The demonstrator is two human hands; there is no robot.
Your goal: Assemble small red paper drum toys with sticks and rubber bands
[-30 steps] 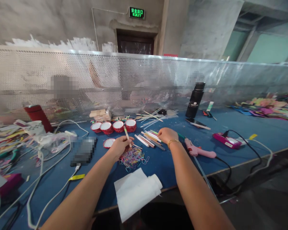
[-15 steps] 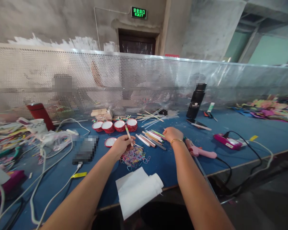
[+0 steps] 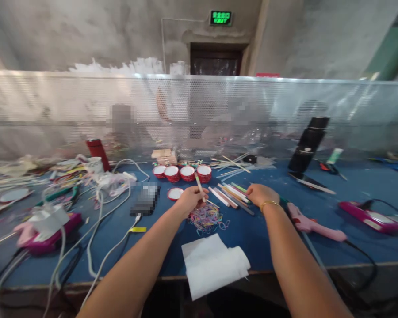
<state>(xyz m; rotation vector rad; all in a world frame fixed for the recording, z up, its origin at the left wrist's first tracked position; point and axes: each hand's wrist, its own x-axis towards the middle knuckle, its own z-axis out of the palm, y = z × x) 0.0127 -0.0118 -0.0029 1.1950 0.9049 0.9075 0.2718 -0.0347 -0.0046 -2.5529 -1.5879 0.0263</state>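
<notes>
My left hand (image 3: 193,198) is closed around a slim pale stick (image 3: 199,186) with a greenish band near its top, held upright and slightly tilted. Just below that hand lies a heap of small coloured loops (image 3: 208,217), perhaps paper clips or rubber bands. To its right is a row of coloured sticks (image 3: 230,196), white, brown, yellow and green. At the far right end of this row my right hand (image 3: 261,195) has its fingers pinched together; what they hold, if anything, is too small to make out. A white cloth or paper sheet (image 3: 214,265) lies at the table's front edge.
Stacks of red-rimmed white discs (image 3: 187,173) stand behind my hands, with a single one (image 3: 175,193) nearer. A pink glue gun (image 3: 315,225) lies right of my right forearm. A black bottle (image 3: 308,145), phone (image 3: 145,198), cables and purple power strips (image 3: 55,234) surround the area.
The camera view has turned left, so everything sits further right in the picture. My left hand keeps the stick, and my right hand stays at the end of the row.
</notes>
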